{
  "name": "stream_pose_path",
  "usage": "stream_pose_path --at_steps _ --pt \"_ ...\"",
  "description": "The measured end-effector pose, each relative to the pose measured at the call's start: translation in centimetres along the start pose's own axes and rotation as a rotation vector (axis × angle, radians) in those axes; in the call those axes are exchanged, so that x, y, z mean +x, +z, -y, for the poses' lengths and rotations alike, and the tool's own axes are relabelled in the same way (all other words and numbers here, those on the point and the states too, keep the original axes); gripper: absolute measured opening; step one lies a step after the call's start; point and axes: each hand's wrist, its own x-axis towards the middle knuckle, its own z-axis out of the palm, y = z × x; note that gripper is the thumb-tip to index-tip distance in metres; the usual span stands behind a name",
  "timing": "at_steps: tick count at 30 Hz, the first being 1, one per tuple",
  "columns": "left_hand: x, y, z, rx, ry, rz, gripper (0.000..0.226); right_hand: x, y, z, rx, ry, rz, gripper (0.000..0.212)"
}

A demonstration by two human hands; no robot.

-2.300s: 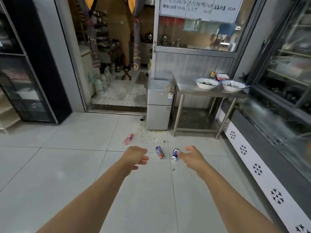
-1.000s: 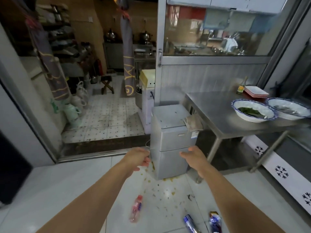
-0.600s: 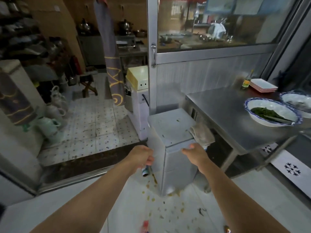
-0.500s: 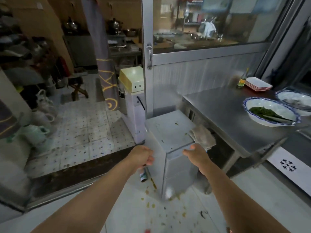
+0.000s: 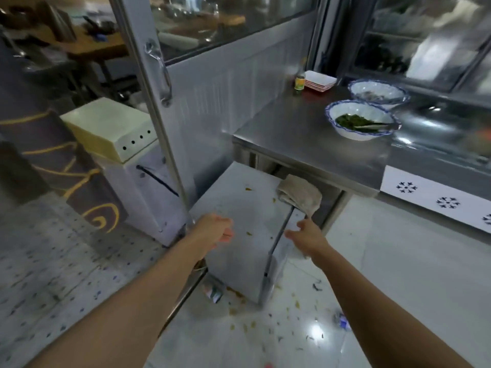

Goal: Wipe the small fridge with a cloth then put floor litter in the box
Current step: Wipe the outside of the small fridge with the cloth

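The small grey fridge (image 5: 247, 208) stands below me, its top speckled with yellow crumbs. A beige cloth (image 5: 300, 195) lies folded on the top's right edge and hangs over the side. My right hand (image 5: 305, 236) reaches out just below the cloth, fingers relaxed, holding nothing. My left hand (image 5: 214, 229) hovers over the fridge top's left edge, fingers loosely curled and empty. Litter lies on the floor: a crushed can (image 5: 212, 290) at the fridge's left foot, a scrap of wrapper (image 5: 341, 318) on the right, and scattered yellow bits (image 5: 249, 325).
A steel table (image 5: 305, 139) adjoins the fridge on the right, bearing two blue-rimmed bowls (image 5: 361, 120), stacked plates (image 5: 318, 81) and a small bottle (image 5: 300, 82). A metal door frame (image 5: 159, 115) and a white machine (image 5: 125, 155) stand left. No box is in view.
I have come closer to the fridge and now look down on its top. Both hands have moved forward over it, the right one nearing the cloth.
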Motion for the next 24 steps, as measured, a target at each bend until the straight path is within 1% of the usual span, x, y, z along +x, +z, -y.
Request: stream_pose_path --at_steps 2,5,6,8,10,12,15,18,21,24 --pt "2.3 -0.1 -0.6 0.03 0.014 0.044 0.025 1.2 0.0 0.2 0.001 0.044 -0.041 0.058" --pt "5.6 0.5 -2.0 0.096 0.039 0.091 0.024 3.9 -0.3 0.4 -0.005 0.071 -0.09 0.036" --pt "6.7 0.8 -2.5 0.12 0.052 0.108 0.025 4.9 -0.3 0.5 -0.001 0.074 -0.105 0.035" --pt "9.2 1.4 -3.6 0.165 0.085 0.145 0.024 7.3 -0.2 0.9 0.006 0.078 -0.151 0.045" --pt "11.9 1.9 -4.7 0.182 0.102 0.173 0.022 10.2 0.2 1.3 -0.012 0.049 -0.189 0.046" --pt "14.8 2.4 -5.8 0.195 0.106 0.179 0.02 13.8 0.7 1.7 -0.053 0.011 -0.191 0.049" --pt "19.1 2.8 -7.3 0.237 0.115 0.179 0.015 19.2 1.7 1.7 -0.203 -0.01 -0.195 0.063" --pt "23.2 3.3 -8.1 0.237 0.122 0.19 0.013 23.5 2.6 1.5 -0.407 0.031 -0.266 0.072" --pt "26.5 3.9 -8.5 0.274 0.114 0.216 0.02 26.5 3.2 0.8 -0.488 0.048 -0.278 0.084" --pt "29.4 4.4 -8.6 0.319 0.133 0.234 0.017 28.4 3.7 -0.3 -0.558 0.085 -0.231 0.085"
